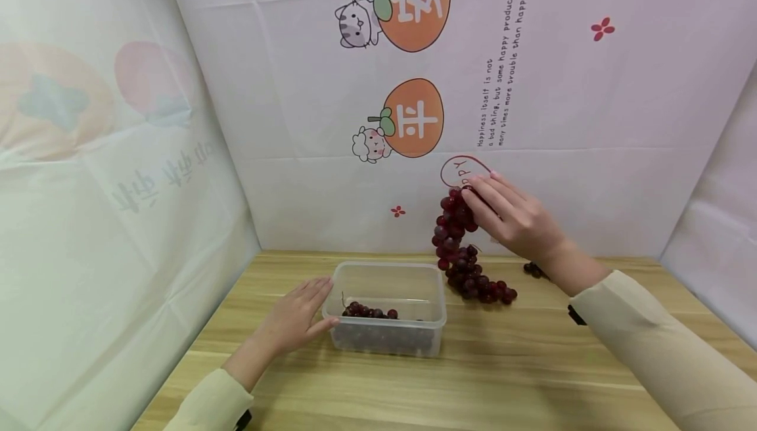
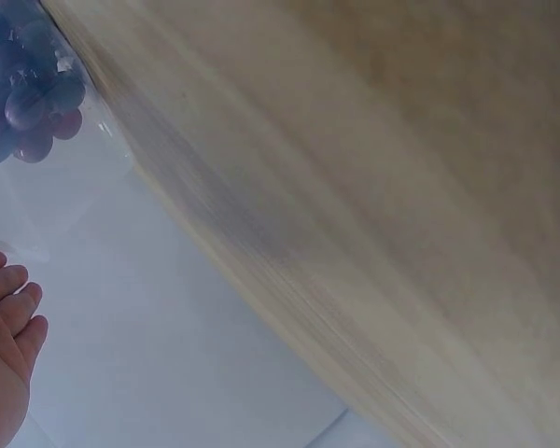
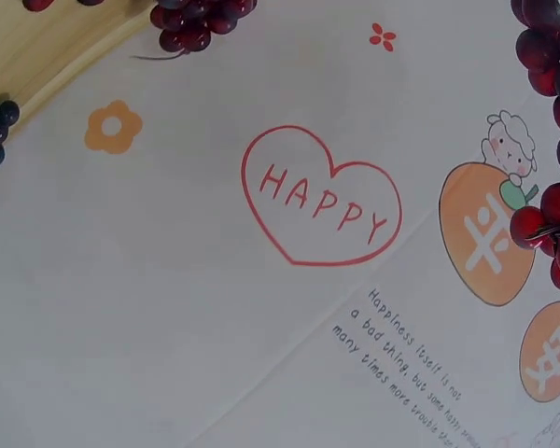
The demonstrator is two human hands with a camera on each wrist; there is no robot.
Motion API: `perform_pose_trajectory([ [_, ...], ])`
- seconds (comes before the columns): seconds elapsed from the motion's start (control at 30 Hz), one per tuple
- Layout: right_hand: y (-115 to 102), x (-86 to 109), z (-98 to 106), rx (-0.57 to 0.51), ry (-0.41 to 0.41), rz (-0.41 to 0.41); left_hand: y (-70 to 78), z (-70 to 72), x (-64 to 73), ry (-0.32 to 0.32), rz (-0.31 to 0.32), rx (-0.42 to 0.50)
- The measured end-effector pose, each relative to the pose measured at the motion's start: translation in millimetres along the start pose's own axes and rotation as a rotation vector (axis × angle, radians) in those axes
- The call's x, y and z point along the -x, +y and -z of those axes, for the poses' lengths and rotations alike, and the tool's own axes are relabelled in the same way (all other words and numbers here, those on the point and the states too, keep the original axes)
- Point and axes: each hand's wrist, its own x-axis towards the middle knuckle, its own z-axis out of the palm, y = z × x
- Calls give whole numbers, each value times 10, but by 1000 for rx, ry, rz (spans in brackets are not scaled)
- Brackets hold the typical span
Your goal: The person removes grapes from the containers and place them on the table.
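From my raised right hand (image 1: pixel 520 221) hangs a bunch of red grapes (image 1: pixel 452 227), its top pinched between the fingers and thumb. Part of that bunch shows at the right edge of the right wrist view (image 3: pixel 555 84). Behind its lower end, another red bunch (image 1: pixel 481 285) lies on the table. A clear plastic container (image 1: pixel 384 322) stands left of it, with dark red grapes (image 1: pixel 368 311) inside. My left hand (image 1: pixel 296 316) rests against the container's left side, fingers fairly straight and thumb at the front corner. In the left wrist view, its fingertips (image 2: pixel 33 336) appear below the grapes.
A small dark bunch of grapes (image 1: pixel 534 270) lies at the back of the wooden table (image 1: pixel 473 365), partly hidden by my right forearm. A printed white cloth (image 1: pixel 307 122) hangs behind the table, and another pale cloth (image 1: pixel 118 253) hangs on the left.
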Motion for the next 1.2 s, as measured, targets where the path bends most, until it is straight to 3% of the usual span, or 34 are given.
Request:
perform_pose_trajectory([
  [0.7,2,175,407,35,-24,-12,12,5,-2,13,-5,-22],
  [0.97,-60,288,485,38,-10,-11,10,0,0,11,-7,-11],
  [1.2,-138,425,538,25,-52,-13,4,-9,-1,38,-25,-24],
])
